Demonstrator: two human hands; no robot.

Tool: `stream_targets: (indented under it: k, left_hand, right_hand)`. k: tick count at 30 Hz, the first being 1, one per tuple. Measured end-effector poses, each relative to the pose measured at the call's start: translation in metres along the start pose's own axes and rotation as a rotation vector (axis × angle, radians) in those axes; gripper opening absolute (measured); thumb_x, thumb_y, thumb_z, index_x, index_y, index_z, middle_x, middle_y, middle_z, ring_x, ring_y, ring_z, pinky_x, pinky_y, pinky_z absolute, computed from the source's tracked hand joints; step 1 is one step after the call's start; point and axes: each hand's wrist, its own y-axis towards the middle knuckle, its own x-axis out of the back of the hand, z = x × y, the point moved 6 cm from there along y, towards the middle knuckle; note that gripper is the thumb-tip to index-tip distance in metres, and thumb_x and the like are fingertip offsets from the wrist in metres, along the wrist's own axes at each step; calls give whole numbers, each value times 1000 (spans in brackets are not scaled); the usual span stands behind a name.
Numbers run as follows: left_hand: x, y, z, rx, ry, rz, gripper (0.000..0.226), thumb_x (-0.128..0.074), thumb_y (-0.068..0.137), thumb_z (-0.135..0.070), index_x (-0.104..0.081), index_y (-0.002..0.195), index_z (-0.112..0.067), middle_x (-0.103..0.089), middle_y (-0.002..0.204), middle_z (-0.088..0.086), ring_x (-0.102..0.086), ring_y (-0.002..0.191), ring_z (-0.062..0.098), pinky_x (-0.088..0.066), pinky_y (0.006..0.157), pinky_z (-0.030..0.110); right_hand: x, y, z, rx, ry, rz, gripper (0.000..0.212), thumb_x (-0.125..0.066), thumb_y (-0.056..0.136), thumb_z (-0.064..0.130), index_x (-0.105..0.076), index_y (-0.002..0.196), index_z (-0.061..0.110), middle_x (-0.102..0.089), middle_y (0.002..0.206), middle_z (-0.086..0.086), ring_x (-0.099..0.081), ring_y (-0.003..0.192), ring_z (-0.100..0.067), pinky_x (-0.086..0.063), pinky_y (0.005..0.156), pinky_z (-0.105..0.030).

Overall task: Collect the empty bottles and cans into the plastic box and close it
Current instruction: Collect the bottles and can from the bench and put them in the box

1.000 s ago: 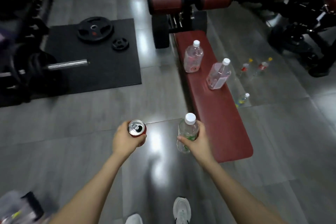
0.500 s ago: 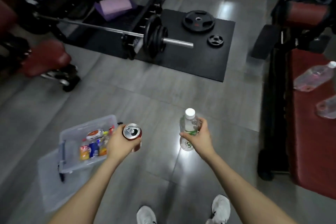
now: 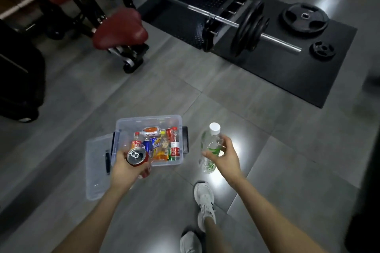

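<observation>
My left hand (image 3: 123, 168) grips a red can (image 3: 137, 157) upright, its silver top facing me, right over the near edge of the clear plastic box (image 3: 148, 122). The box stands open on the grey floor and holds several bottles and cans (image 3: 162, 146). Its clear lid (image 3: 96, 170) lies flat on the floor to the left of the box. To the right of the box, my right hand (image 3: 223, 155) holds a clear bottle (image 3: 210, 148) with a white cap and green label, upright above the floor.
A barbell (image 3: 249, 28) with black plates lies on a black mat (image 3: 287, 72) at the far right, next to two loose plates (image 3: 304, 19). A red padded bench (image 3: 120, 28) on wheels stands at the far left. My white shoes (image 3: 204, 201) are on the floor below.
The view has swung left, away from the red bench with its bottles, and closer to the box. Both hands, still holding the can and bottle, now hover at the box.
</observation>
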Motion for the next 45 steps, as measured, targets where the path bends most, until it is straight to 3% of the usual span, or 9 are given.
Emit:
stream_targets:
  k: [9, 12, 15, 18, 24, 27, 30, 36, 45]
  left_hand:
    - [-31, 134, 50, 130, -4, -16, 59, -80, 68, -21, -49, 118, -13, -64, 116, 11, -59, 110, 33, -46, 95, 42]
    - [-43, 178, 75, 168, 7, -19, 62, -78, 70, -28, -49, 123, -15, -62, 123, 11, -58, 114, 33, -45, 98, 43]
    - [-55, 224, 101, 179, 78, -1, 59, -75, 73, -37, -50, 122, -17, -63, 123, 9, -58, 114, 33, -45, 95, 41]
    - [-65, 275, 125, 171, 158, -15, 58, -72, 74, -42, -52, 121, -15, -66, 119, 10, -61, 110, 33, -46, 89, 37]
    - [-100, 384, 177, 120, 259, 25, 58, -69, 75, -46, -52, 122, -17, -64, 119, 10, -60, 108, 32, -47, 89, 38]
    - [-120, 426, 208, 151, 311, 67, 59, -71, 73, -46, -53, 118, -13, -62, 117, 15, -60, 104, 34, -51, 89, 40]
    - [-140, 455, 238, 202, 369, 146, 61, -71, 73, -43, -53, 121, -10, -58, 120, 18, -59, 105, 35, -50, 89, 41]
    - [-172, 480, 271, 202, 454, 264, 56, -69, 78, -37, -50, 120, -6, -61, 121, 18, -60, 108, 36, -49, 87, 40]
    - [-166, 472, 253, 211, 493, 269, 67, -67, 82, -24, -32, 135, -2, -52, 129, 25, -55, 115, 41, -47, 93, 47]
  right_hand:
    - [-118, 124, -20, -91, -10, 178, 65, -79, 70, 25, -42, 123, 33, -55, 99, 25, -60, 101, -15, -51, 94, -41]
    - [-163, 159, -42, -153, -39, 195, 71, -81, 67, 34, -38, 123, 27, -60, 108, 13, -62, 103, -20, -51, 94, -46]
    - [-212, 186, -66, -219, -44, 210, 71, -80, 68, 34, -36, 121, 20, -59, 121, 0, -61, 105, -23, -50, 96, -46]
    - [-266, 212, -89, -231, -56, 231, 69, -79, 68, 34, -38, 122, 21, -60, 116, 4, -61, 106, -23, -50, 95, -49]
    - [-359, 272, -141, -265, -31, 185, 65, -75, 75, 27, -39, 129, 21, -61, 108, 11, -59, 82, -3, -48, 67, -19]
    - [-394, 295, -172, -317, -90, 146, 66, -74, 74, 34, -40, 130, 23, -61, 114, 7, -59, 85, -9, -53, 73, -26]
    - [-418, 308, -200, -379, -201, 135, 61, -72, 76, 40, -43, 126, 22, -61, 113, 4, -55, 90, -14, -49, 83, -34]
    - [-444, 321, -237, -375, -398, 130, 49, -66, 80, 44, -46, 115, 16, -57, 91, 6, -57, 84, -14, -45, 71, -29]
    - [-432, 300, -219, -295, -511, 125, 49, -63, 84, 31, -40, 126, 17, -60, 121, -5, -61, 104, -27, -53, 87, -43]
